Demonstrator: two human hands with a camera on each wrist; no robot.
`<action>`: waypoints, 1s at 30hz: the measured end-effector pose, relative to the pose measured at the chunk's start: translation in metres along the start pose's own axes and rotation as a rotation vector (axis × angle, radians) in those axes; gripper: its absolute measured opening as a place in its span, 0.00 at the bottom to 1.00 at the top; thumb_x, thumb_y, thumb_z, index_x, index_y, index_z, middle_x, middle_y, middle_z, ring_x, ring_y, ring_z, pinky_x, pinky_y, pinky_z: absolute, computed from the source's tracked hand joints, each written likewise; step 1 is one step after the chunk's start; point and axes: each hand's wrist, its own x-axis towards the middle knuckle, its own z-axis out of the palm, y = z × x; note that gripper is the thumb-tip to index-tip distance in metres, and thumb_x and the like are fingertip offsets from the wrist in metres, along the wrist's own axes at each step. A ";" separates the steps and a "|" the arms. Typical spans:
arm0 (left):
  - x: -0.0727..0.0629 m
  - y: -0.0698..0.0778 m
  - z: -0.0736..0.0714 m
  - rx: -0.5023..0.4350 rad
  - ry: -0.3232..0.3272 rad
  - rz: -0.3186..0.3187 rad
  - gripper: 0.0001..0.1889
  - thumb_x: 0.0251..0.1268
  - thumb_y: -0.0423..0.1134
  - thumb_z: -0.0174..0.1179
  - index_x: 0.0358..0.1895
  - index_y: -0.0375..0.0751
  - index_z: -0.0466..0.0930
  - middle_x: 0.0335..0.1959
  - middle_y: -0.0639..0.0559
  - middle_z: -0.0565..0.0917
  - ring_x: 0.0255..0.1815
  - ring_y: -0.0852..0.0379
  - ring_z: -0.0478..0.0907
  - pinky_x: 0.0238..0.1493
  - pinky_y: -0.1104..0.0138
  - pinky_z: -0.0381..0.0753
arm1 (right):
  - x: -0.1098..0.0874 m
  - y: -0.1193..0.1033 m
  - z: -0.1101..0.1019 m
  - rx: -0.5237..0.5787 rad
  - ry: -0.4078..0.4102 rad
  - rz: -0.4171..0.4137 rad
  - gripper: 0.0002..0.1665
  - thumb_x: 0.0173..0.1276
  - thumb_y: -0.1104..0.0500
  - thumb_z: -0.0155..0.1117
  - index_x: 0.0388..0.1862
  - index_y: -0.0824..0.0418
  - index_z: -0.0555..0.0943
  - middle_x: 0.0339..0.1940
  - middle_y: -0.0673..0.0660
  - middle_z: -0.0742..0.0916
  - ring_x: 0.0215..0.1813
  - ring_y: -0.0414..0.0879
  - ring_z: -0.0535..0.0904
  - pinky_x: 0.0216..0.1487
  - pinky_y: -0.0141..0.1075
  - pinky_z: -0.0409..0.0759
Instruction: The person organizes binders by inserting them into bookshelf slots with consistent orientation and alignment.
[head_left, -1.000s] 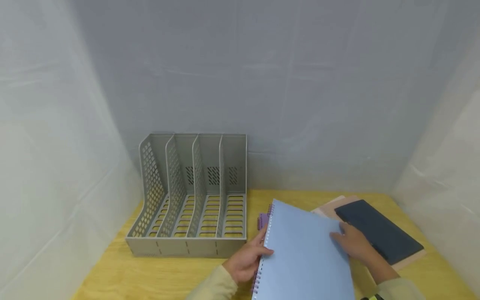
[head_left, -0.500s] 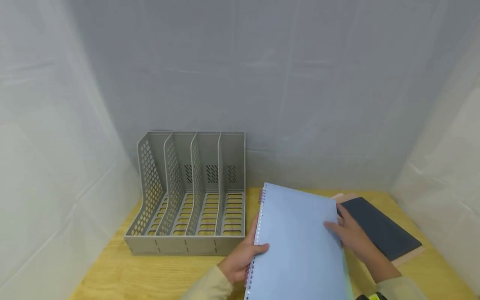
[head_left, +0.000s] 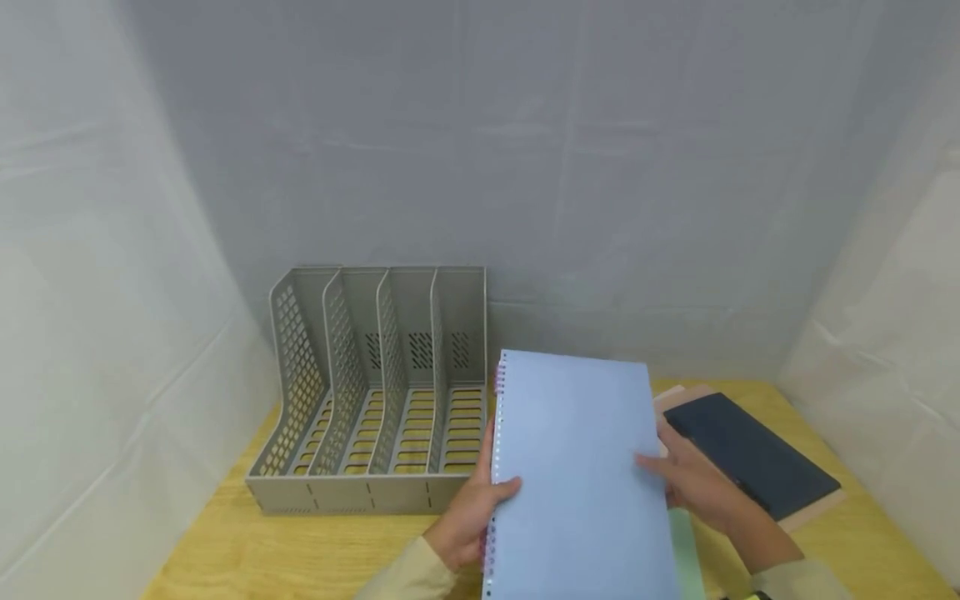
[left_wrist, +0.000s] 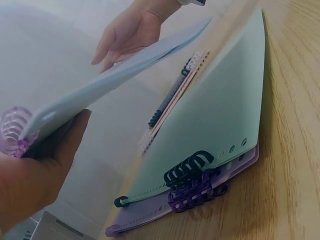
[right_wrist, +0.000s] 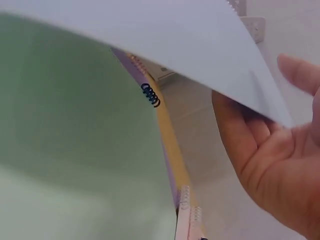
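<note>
My left hand [head_left: 468, 508] grips the ring-bound left edge of a light blue loose-leaf notebook [head_left: 577, 467], thumb on top and fingers underneath. The notebook is raised above the table, and purple rings [left_wrist: 17, 132] show along its spine. My right hand [head_left: 697, 479] is at its right edge; in the right wrist view the fingers [right_wrist: 235, 130] lie under the edge while the thumb stands off the cover. Below lies a pale green notebook [left_wrist: 215, 115] with dark rings, on top of a purple notebook [left_wrist: 145, 220].
A grey file rack [head_left: 367, 492] with several slots stands to the left. At the right, a dark navy notebook [head_left: 750, 454] lies on a pale pink one [head_left: 813, 512]. A grey-white sheet [head_left: 637, 167] walls off the wooden table [head_left: 300, 554].
Both hands have carried the light blue notebook leftward and upward, and it has turned straighter. A strip of the green notebook shows beneath it. My right thumb has come off the cover.
</note>
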 end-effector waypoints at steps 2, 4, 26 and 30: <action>-0.001 0.000 -0.002 0.017 0.010 0.004 0.41 0.74 0.30 0.43 0.78 0.65 0.30 0.75 0.34 0.53 0.55 0.47 0.77 0.54 0.53 0.79 | -0.002 0.002 -0.001 0.034 -0.081 -0.022 0.52 0.75 0.51 0.55 0.79 0.44 0.28 0.78 0.68 0.49 0.61 0.59 0.75 0.49 0.53 0.81; -0.002 0.000 -0.004 0.035 0.019 0.006 0.39 0.74 0.32 0.43 0.78 0.61 0.31 0.73 0.34 0.58 0.53 0.48 0.78 0.53 0.55 0.79 | -0.004 0.004 -0.002 0.056 -0.154 -0.046 0.50 0.78 0.53 0.51 0.78 0.44 0.26 0.77 0.69 0.52 0.58 0.57 0.78 0.50 0.53 0.81; -0.013 0.008 -0.022 0.104 0.059 -0.002 0.41 0.75 0.35 0.46 0.78 0.56 0.28 0.77 0.35 0.47 0.61 0.48 0.72 0.59 0.55 0.75 | -0.007 0.013 0.005 0.286 -0.573 -0.211 0.43 0.79 0.68 0.36 0.76 0.51 0.22 0.63 0.61 0.79 0.54 0.57 0.82 0.42 0.45 0.85; -0.016 0.010 -0.026 0.104 0.050 -0.016 0.41 0.75 0.36 0.47 0.78 0.57 0.28 0.76 0.36 0.48 0.59 0.49 0.73 0.58 0.56 0.75 | -0.006 0.013 0.008 0.309 -0.597 -0.227 0.44 0.79 0.69 0.35 0.76 0.50 0.22 0.64 0.62 0.79 0.53 0.58 0.82 0.40 0.45 0.86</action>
